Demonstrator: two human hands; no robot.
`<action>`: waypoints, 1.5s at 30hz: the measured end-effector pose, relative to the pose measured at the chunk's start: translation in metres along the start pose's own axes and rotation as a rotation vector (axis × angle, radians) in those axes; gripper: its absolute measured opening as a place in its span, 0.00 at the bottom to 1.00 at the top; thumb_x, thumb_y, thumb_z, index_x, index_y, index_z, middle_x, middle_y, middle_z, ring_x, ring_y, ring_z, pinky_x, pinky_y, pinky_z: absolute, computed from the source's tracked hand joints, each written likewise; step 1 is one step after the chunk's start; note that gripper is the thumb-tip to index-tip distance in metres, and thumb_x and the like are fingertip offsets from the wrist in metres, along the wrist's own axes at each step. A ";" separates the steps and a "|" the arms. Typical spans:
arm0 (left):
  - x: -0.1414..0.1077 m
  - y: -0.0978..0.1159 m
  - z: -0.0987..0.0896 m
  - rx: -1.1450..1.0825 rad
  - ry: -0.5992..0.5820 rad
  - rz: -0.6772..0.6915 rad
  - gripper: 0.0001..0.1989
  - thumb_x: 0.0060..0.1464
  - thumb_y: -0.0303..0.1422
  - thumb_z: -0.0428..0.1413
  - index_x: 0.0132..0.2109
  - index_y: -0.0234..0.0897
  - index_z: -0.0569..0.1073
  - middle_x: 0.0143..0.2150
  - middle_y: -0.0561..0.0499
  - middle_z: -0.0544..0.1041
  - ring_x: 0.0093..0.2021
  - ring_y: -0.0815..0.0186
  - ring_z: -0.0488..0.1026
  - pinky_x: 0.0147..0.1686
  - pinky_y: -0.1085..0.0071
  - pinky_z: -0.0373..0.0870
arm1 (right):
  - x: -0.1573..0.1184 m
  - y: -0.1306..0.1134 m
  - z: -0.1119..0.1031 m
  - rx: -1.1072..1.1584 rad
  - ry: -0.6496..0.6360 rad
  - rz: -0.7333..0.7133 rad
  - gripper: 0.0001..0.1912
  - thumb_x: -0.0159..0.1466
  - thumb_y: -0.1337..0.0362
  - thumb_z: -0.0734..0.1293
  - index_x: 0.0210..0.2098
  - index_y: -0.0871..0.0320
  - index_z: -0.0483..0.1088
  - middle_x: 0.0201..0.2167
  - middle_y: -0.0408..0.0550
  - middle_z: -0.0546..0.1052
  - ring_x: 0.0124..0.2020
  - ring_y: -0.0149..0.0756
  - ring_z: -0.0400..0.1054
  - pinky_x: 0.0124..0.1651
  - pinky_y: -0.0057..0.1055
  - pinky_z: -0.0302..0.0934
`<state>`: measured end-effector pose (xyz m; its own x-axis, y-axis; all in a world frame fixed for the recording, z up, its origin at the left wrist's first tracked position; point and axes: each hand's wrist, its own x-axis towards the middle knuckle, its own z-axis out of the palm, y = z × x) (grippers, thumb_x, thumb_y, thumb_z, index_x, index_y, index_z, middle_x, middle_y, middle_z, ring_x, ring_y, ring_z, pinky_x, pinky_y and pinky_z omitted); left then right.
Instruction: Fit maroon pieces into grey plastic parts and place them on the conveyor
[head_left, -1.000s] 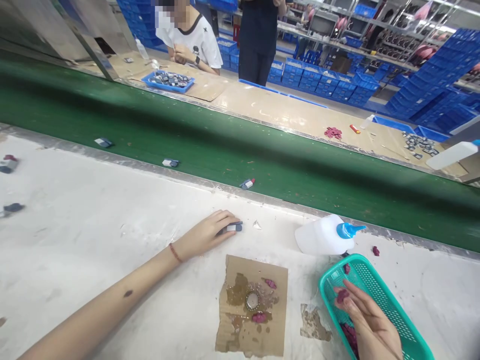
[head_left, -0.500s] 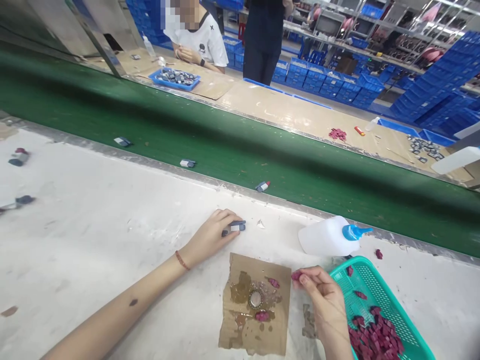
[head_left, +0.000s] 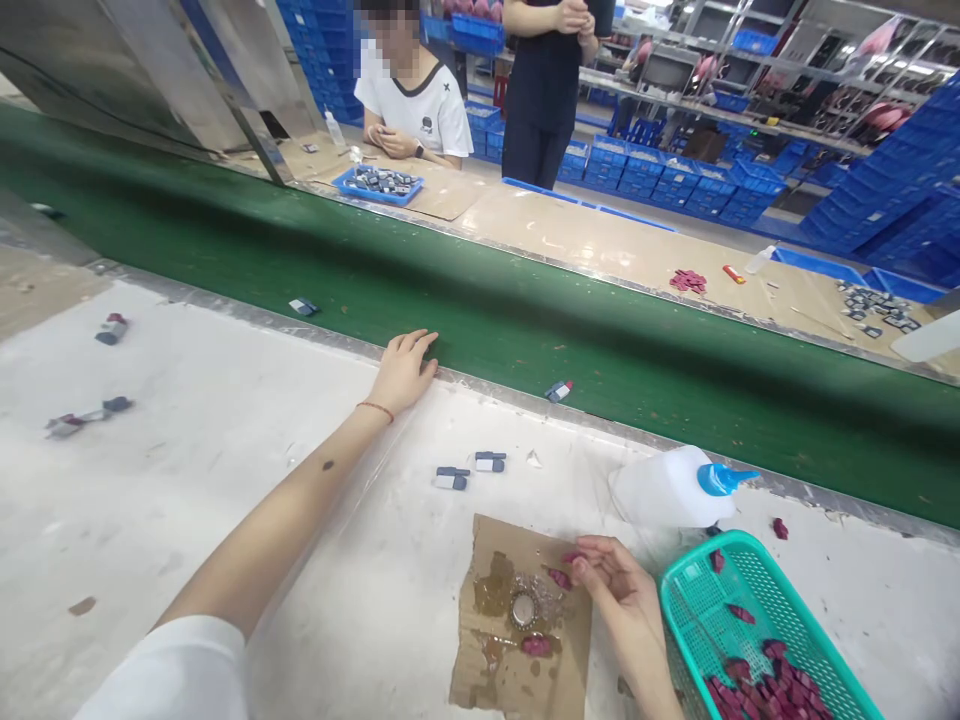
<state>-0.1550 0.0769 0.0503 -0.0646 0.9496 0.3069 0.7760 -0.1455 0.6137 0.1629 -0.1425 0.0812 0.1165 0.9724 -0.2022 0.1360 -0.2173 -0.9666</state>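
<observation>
My left hand [head_left: 405, 372] reaches over the near edge of the green conveyor belt [head_left: 487, 325], thumb and fingers apart and curved downward. Whatever lies beneath its fingers is hidden. Behind it on the white table rest two grey-and-white small parts [head_left: 489, 462], side by side. My right hand [head_left: 619, 590] pinches a small maroon piece [head_left: 573, 557] above the right side of a cardboard sheet [head_left: 491, 690]. On that sheet are a bottle cap [head_left: 523, 608], wet brownish stains and two maroon pieces [head_left: 536, 646]. A green basket [head_left: 806, 610] of maroon pieces stands right of this hand.
A white bottle with blue nozzle [head_left: 667, 487] lies behind the basket. Other grey parts [head_left: 559, 391] sit on the belt, and some lie at the table's left. Across the belt, a seated person [head_left: 420, 110] is near a blue tray [head_left: 379, 196]; another person [head_left: 544, 100] stands.
My left hand has let go of a grey-and-white part beside another and moved up and left to the belt. My right hand has shifted slightly left over the cardboard with its maroon piece.
</observation>
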 end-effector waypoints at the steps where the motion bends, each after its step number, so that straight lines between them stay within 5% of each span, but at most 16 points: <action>1: 0.006 -0.001 0.000 -0.008 -0.006 -0.007 0.13 0.51 0.27 0.51 0.45 0.37 0.73 0.49 0.39 0.73 0.56 0.48 0.64 0.61 0.48 0.57 | -0.002 0.002 0.001 -0.041 -0.020 -0.001 0.22 0.55 0.44 0.72 0.33 0.59 0.77 0.25 0.50 0.79 0.28 0.41 0.75 0.32 0.33 0.70; 6: 0.018 0.003 0.000 -0.061 0.007 -0.069 0.03 0.52 0.29 0.53 0.34 0.38 0.71 0.38 0.44 0.75 0.51 0.51 0.66 0.58 0.55 0.60 | -0.013 0.004 0.008 -0.313 -0.146 -0.169 0.15 0.64 0.52 0.66 0.32 0.57 0.76 0.29 0.50 0.81 0.32 0.42 0.76 0.37 0.34 0.70; 8: 0.017 0.007 0.000 -0.096 0.015 -0.107 0.06 0.56 0.31 0.51 0.34 0.37 0.71 0.34 0.46 0.74 0.48 0.55 0.68 0.55 0.59 0.63 | -0.017 0.003 0.010 -0.386 -0.219 -0.290 0.13 0.67 0.56 0.63 0.32 0.56 0.75 0.30 0.49 0.81 0.33 0.41 0.76 0.36 0.32 0.70; 11: 0.003 0.021 -0.003 -0.158 0.003 -0.178 0.17 0.63 0.34 0.40 0.34 0.34 0.71 0.30 0.49 0.74 0.33 0.63 0.70 0.38 0.66 0.70 | -0.020 0.003 0.011 -0.481 -0.297 -0.467 0.13 0.71 0.61 0.59 0.35 0.55 0.73 0.30 0.48 0.79 0.31 0.38 0.75 0.34 0.30 0.69; 15: -0.044 0.055 -0.014 -0.560 -0.230 -0.367 0.19 0.61 0.42 0.43 0.40 0.33 0.73 0.28 0.51 0.74 0.17 0.73 0.59 0.19 0.73 0.58 | -0.022 0.004 0.014 -0.598 -0.336 -0.624 0.13 0.72 0.65 0.55 0.37 0.55 0.70 0.27 0.46 0.75 0.29 0.36 0.71 0.32 0.30 0.67; 19: -0.101 0.091 -0.024 -0.865 -0.530 -0.457 0.18 0.55 0.44 0.54 0.47 0.35 0.73 0.37 0.47 0.79 0.26 0.70 0.70 0.24 0.72 0.65 | -0.022 0.005 0.019 -0.719 -0.405 -0.713 0.15 0.73 0.67 0.53 0.36 0.55 0.68 0.24 0.44 0.72 0.26 0.36 0.68 0.38 0.33 0.69; 23: -0.138 0.106 -0.015 -1.052 -0.710 -0.474 0.19 0.49 0.41 0.61 0.47 0.38 0.72 0.45 0.44 0.79 0.40 0.62 0.76 0.35 0.67 0.71 | -0.023 0.005 0.020 -0.851 -0.438 -0.762 0.15 0.72 0.70 0.52 0.35 0.56 0.67 0.24 0.45 0.71 0.27 0.38 0.67 0.39 0.34 0.69; 29: -0.155 0.114 -0.003 -1.111 -0.660 -0.544 0.15 0.47 0.38 0.65 0.41 0.37 0.75 0.40 0.46 0.80 0.43 0.62 0.76 0.44 0.66 0.70 | -0.024 0.003 0.019 -0.881 -0.449 -0.721 0.16 0.71 0.71 0.52 0.32 0.56 0.65 0.23 0.44 0.69 0.26 0.37 0.66 0.40 0.34 0.68; 35: -0.157 0.121 0.001 -1.209 -0.622 -0.600 0.19 0.44 0.40 0.68 0.40 0.34 0.76 0.36 0.46 0.81 0.36 0.64 0.76 0.38 0.69 0.71 | -0.022 0.001 0.018 -0.764 -0.448 -0.646 0.16 0.72 0.68 0.52 0.32 0.55 0.66 0.23 0.44 0.70 0.26 0.36 0.66 0.34 0.31 0.66; 40: -0.160 0.119 0.005 -1.266 -0.612 -0.691 0.24 0.42 0.44 0.69 0.42 0.35 0.73 0.37 0.46 0.81 0.33 0.65 0.76 0.28 0.73 0.69 | -0.020 0.001 0.013 -0.488 -0.379 -0.384 0.13 0.71 0.61 0.59 0.33 0.55 0.71 0.27 0.46 0.77 0.28 0.36 0.73 0.32 0.29 0.67; 45: -0.162 0.113 0.008 -1.324 -0.674 -0.715 0.28 0.46 0.46 0.66 0.52 0.38 0.74 0.39 0.48 0.79 0.37 0.63 0.78 0.36 0.69 0.73 | -0.018 0.007 0.012 -0.169 -0.153 -0.091 0.14 0.62 0.52 0.69 0.32 0.57 0.76 0.27 0.50 0.81 0.28 0.40 0.76 0.30 0.30 0.70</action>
<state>-0.0512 -0.0912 0.0640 0.3902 0.8151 -0.4282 -0.3544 0.5622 0.7472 0.1496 -0.1602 0.0763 -0.0527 0.9874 -0.1493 0.3035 -0.1266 -0.9444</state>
